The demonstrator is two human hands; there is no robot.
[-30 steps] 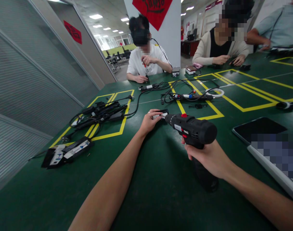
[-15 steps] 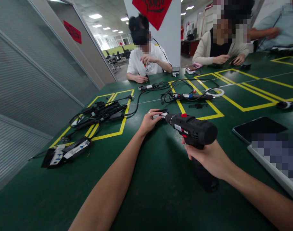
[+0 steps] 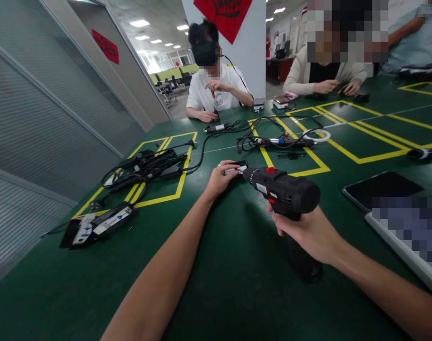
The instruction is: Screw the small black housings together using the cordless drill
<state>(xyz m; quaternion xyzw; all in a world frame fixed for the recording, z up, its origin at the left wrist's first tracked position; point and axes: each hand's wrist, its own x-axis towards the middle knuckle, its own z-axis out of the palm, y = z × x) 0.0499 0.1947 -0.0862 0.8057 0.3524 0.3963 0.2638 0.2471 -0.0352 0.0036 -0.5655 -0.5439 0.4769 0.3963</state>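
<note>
My right hand (image 3: 303, 227) is wrapped round the grip of a black cordless drill (image 3: 285, 189) with red switches. The drill lies level, its chuck pointing left and away from me. At the chuck's front is a small black and white part (image 3: 241, 166), on the green table. My left hand (image 3: 223, 177) holds this part from the left, fingers closed over its near side. Whether the bit touches the part cannot be made out, as the chuck and fingers cover the spot.
Black cables and adapters (image 3: 152, 166) lie at left, near flat black-and-white pieces (image 3: 109, 220). Beyond my hands are a corded pen-shaped tool (image 3: 286, 143) and a white ring (image 3: 318, 136). A dark-screened tablet (image 3: 382, 189) lies at right. Several people sit across the table (image 3: 219, 293).
My hands, the drill and the part stay almost in place. Across the table, the person at far right has raised an arm, and the person in the cream cardigan has shifted their head.
</note>
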